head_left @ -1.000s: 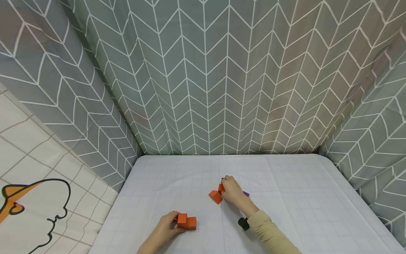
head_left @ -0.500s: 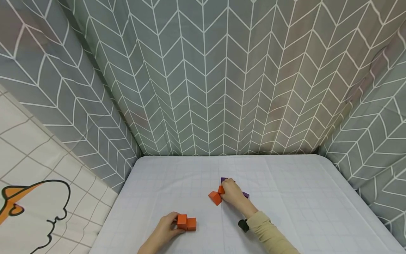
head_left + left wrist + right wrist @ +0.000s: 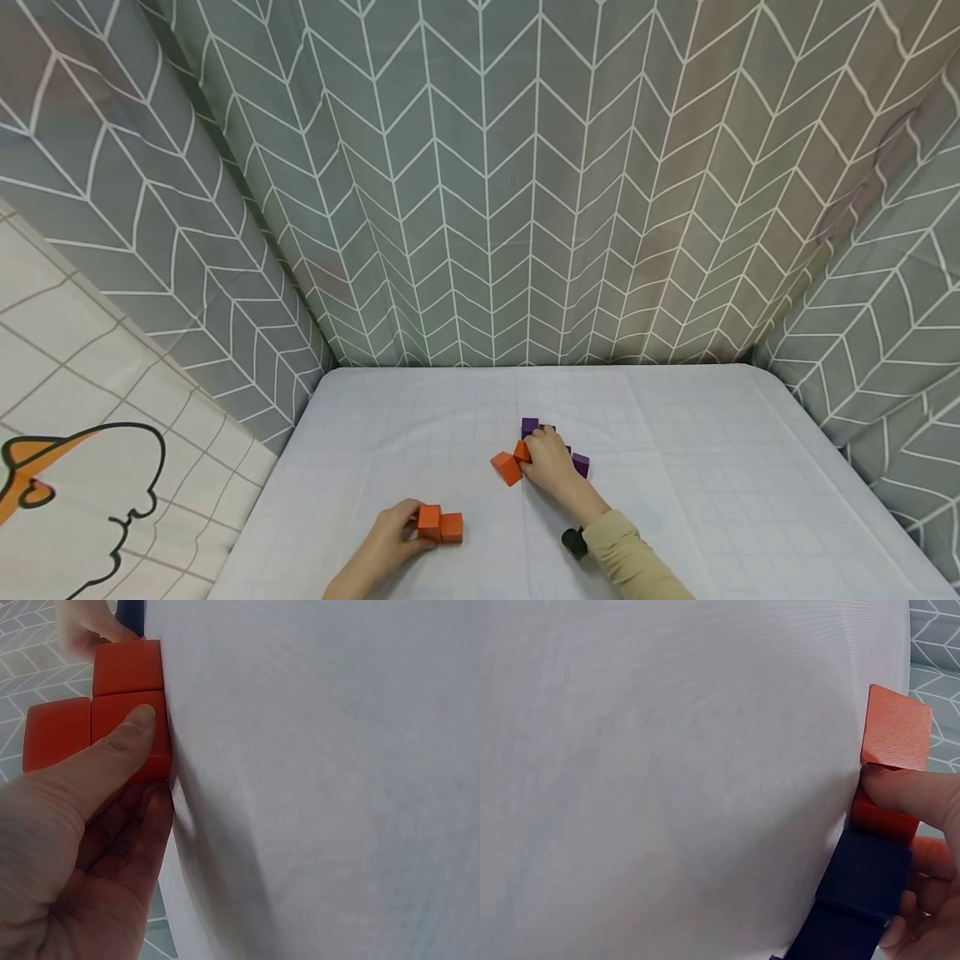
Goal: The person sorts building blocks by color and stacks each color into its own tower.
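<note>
Right hand (image 3: 551,462), head view: drawn back slightly since the earlier frames, so that more of the purple blocks (image 3: 530,427) is uncovered; the far orange block (image 3: 522,451) is gripped by it.
Purple blocks: flat-faced, straight-edged; their line, partly covered by the hand, is slanted from far left to near right.
Tilted orange block (image 3: 506,468): set just left of the gripped one, turned askew, one corner pointed toward the wearer.
Left hand (image 3: 386,537): kept in place, thumb and fingers closed about the near orange group.
Near orange group: a raised cube (image 3: 430,521) with a side cube (image 3: 452,527) lower at its right; no long axis is shown by either cube.
Worktop (image 3: 675,450): covered in pale, faintly creased cloth, backed by a grey curtain (image 3: 480,208) with white chevrons.
Left wrist view: smooth, slightly rounded edges are seen on three cubes in an L; the bottom cube (image 3: 107,716) is pinched under the thumb, the raised cube resting on it.
Right wrist view: the gripped block is pressed by the thumb, between the tilted one and two dark blocks placed end to end.
</note>
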